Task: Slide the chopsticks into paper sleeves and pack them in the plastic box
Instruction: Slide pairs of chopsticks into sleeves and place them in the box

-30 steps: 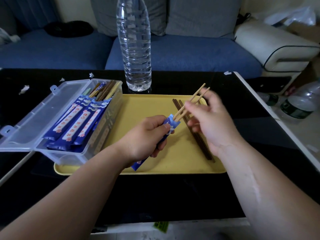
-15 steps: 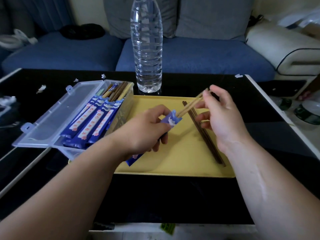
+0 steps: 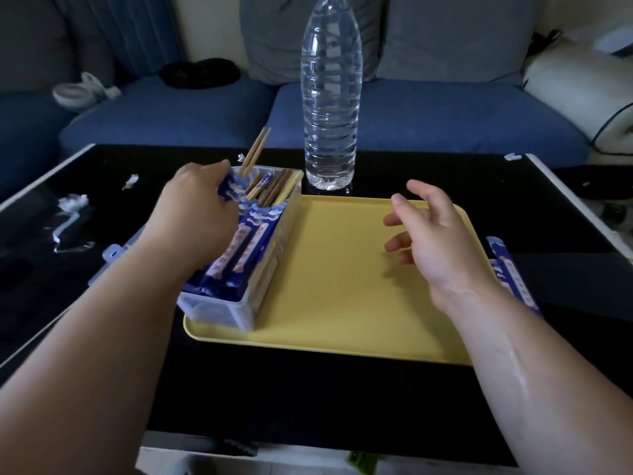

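The black glossy surface [image 3: 308, 399] stands in front of a blue sofa [image 3: 171, 111]. It carries a yellow tray [image 3: 342, 269].

1. Item in hand. We find a pair of light chopsticks [image 3: 255, 152] seated in a blue paper sleeve [image 3: 230, 187]. Their bare ends point up and away. The left hand [image 3: 202, 214] holds this pair above the far end of the plastic box [image 3: 219, 311], with its fingers curled round the sleeve.

2. Box. It stands open on the left part of the tray. Several sleeved pairs [image 3: 246, 248] already lie in it lengthwise. More chopstick ends [image 3: 274, 188] show at its far end. We cannot tell whether these belong to the sleeved pairs or lie loose.

3. Free hand. The right hand [image 3: 435, 241] hovers over the right part of the tray. Its fingers are spread and relaxed, and they hold nothing.

4. Surroundings. Spare sleeves [image 3: 510, 272] lie on the surface just beside the tray's right edge, partly hidden by the forearm. A water bottle [image 3: 330, 97] stands upright behind the tray.

5. Progress. We judge the task well advanced. Sleeving of the current pair looks complete, and its placement in the box is not yet done. The spare sleeves suggest that further pairs remain.
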